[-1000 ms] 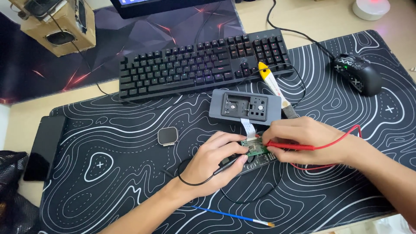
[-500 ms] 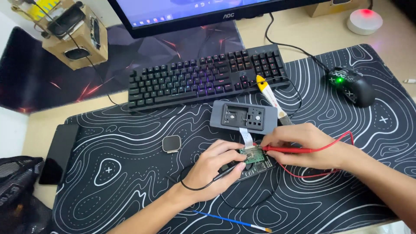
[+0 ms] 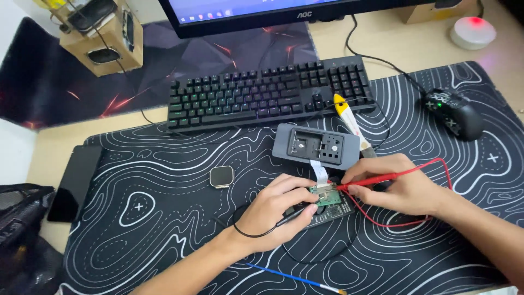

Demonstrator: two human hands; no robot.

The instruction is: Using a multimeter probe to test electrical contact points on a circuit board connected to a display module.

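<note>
Circuit board (image 3: 329, 200), small and green, lies on the black desk mat (image 3: 164, 218) with white wavy lines, near the middle of the desk and just in front of a grey housing (image 3: 316, 145). A short white ribbon cable (image 3: 319, 172) runs from the housing down to the board. Behind the housing sits a black keyboard (image 3: 267, 95), and a yellow-handled tool (image 3: 349, 120) lies slanted between the keyboard's right end and the housing. A black mouse (image 3: 453, 112) rests well to the right on the mat. To the left of the board, apart from it, lies a small square watch body (image 3: 221, 177). A thin blue brush (image 3: 295, 278) lies near the mat's front edge. A dark phone (image 3: 73, 183) lies at the mat's left edge, and a cardboard box (image 3: 103, 35) stands at the far left behind the mat. A monitor (image 3: 273, 13) rises behind the keyboard.

The left hand (image 3: 273, 210) comes in from below, fingers curled and pinching a black probe (image 3: 295, 214) whose tip meets the board's left side; its black wire loops under the wrist. The right hand (image 3: 398, 188) comes in from the right, fingers pressed together around a red probe (image 3: 376, 179), held like a pen with its tip on the board's upper edge. A red wire (image 3: 436, 164) arcs over and around that hand. Nothing blocks the board apart from the two hands' fingertips at its edges.
</note>
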